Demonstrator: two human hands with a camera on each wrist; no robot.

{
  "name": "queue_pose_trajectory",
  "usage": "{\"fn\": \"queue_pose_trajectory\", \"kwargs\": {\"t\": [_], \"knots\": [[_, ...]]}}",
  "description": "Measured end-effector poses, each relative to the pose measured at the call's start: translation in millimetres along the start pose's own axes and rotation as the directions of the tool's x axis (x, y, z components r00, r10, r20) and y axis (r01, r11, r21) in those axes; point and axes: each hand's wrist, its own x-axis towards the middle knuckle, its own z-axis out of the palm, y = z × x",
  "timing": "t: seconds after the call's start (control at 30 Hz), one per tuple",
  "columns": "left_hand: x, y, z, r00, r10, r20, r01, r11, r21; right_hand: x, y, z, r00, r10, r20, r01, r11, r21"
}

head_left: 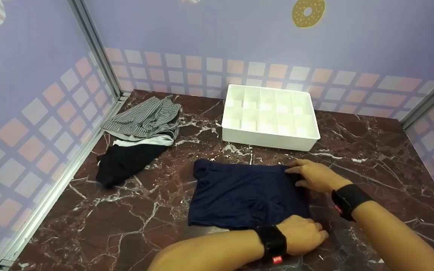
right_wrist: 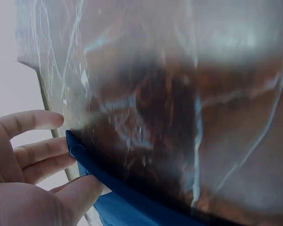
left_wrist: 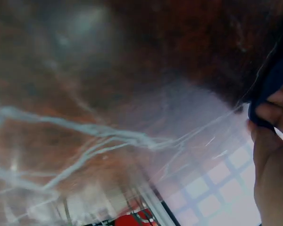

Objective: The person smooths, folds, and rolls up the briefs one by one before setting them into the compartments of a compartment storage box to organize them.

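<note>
Navy boxer briefs (head_left: 245, 192) lie spread on the marble-patterned tabletop, waistband toward the back. My right hand (head_left: 318, 176) is at the right end of the waistband; in the right wrist view its thumb and fingers (right_wrist: 45, 155) pinch the navy edge. Lower down, my left hand (head_left: 301, 235) is at the right leg hem, its fingertips mostly hidden in the head view. The left wrist view has the left thumb and fingers (left_wrist: 273, 113) pinching the navy cloth (left_wrist: 276, 77). The briefs' left side lies untouched, its top corner slightly bunched.
Behind the briefs stands a white divided box (head_left: 271, 138) with several compartments. To the left lies a loose pile: a grey striped garment (head_left: 145, 118) above a black one (head_left: 130, 162), with white cloth (head_left: 145, 141) between. Purple panels (head_left: 209, 30) bound the table at the back and sides.
</note>
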Motion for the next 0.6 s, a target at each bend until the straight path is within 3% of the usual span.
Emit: {"fn": "queue_pose_trajectory", "kwargs": {"t": [0.1, 0.17, 0.23, 0.27, 0.3, 0.37, 0.43, 0.5, 0.53, 0.6], "knots": [[-14.6, -10.1, -0.8, 0.998, -0.058, -0.039, 0.054, 0.995, -0.087, -7, 3, 0.0, 0.999, 0.028, -0.015, -0.028, 1.0, -0.013], [-31.3, -27.1, -2.8, 0.99, -0.117, -0.084, 0.106, 0.987, -0.123, -9, 3, 0.1, 0.999, 0.036, -0.028, -0.036, 0.999, -0.012], [-51.0, -51.5, -5.7, 0.969, -0.21, -0.133, 0.19, 0.97, -0.149, -10, 3, -0.5, 0.999, 0.036, -0.04, -0.036, 0.999, 0.001], [-61.8, -66.4, -6.9, 0.95, -0.271, -0.156, 0.247, 0.957, -0.154, -10, 4, -1.1, 0.998, 0.038, -0.045, -0.038, 0.999, 0.014], [-72.4, -82.7, -7.3, 0.924, -0.341, -0.173, 0.316, 0.936, -0.158, -9, 4, -1.8, 0.998, 0.042, -0.05, -0.04, 0.999, 0.026], [-92.8, -117.2, -6.7, 0.846, -0.493, -0.202, 0.469, 0.869, -0.158, -7, 5, -3.9, 0.996, 0.054, -0.067, -0.05, 0.997, 0.058], [-111.4, -149.4, -3.8, 0.744, -0.635, -0.21, 0.617, 0.773, -0.15, -5, 6, -6.4, 0.993, 0.075, -0.088, -0.067, 0.994, 0.085], [-126.7, -175.1, 0.3, 0.647, -0.737, -0.198, 0.723, 0.675, -0.149, -3, 8, -8.4, 0.991, 0.094, -0.095, -0.083, 0.991, 0.106], [-133.0, -184.7, 2.2, 0.608, -0.772, -0.183, 0.758, 0.633, -0.153, -2, 9, -8.7, 0.991, 0.097, -0.093, -0.086, 0.99, 0.116], [-142.9, -197.1, 6.0, 0.562, -0.816, -0.135, 0.796, 0.578, -0.178, 1, 11, -8.4, 0.993, 0.097, -0.074, -0.088, 0.989, 0.116]]}}
